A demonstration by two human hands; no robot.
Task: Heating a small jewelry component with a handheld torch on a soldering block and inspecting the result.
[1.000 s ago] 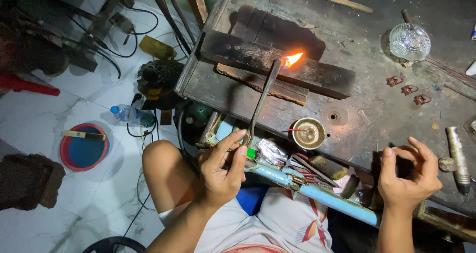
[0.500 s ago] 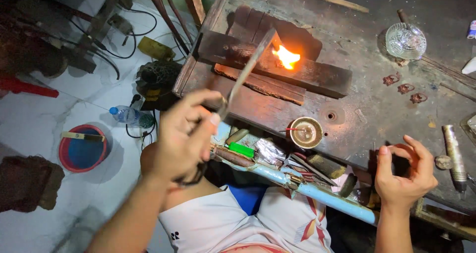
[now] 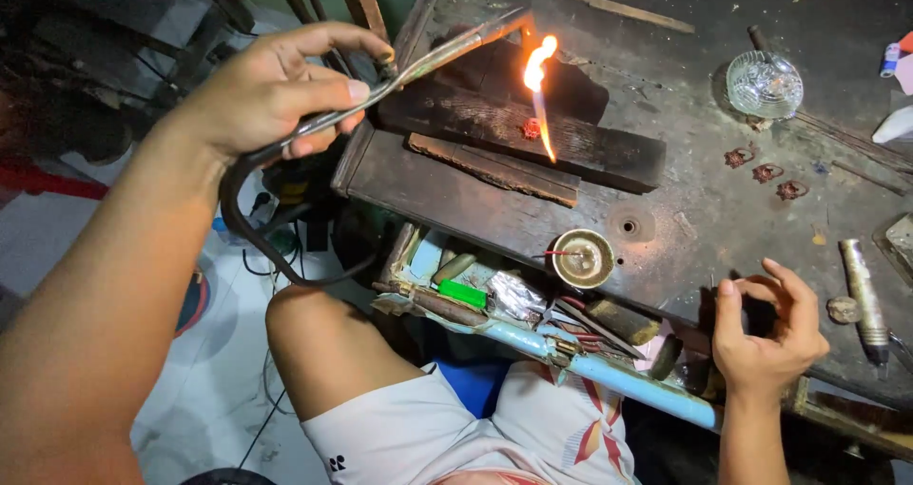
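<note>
My left hand grips a metal torch with a black hose looping down from it. Its tip points right and down, and a yellow flame plays onto a small reddish metal piece lying on a charred wooden block. My right hand rests at the bench's front edge with fingers curled loosely; whether it holds something small and dark I cannot tell.
A small brass dish sits near the bench front. Three more reddish pieces lie to the right, below a glass bowl. A metal handle tool is at far right. A tray of tools and a green lighter lies under the bench edge.
My left hand has lifted and moved up and left with the torch. The flame now angles down onto the reddish piece on the block. The right hand stays at the bench edge.
</note>
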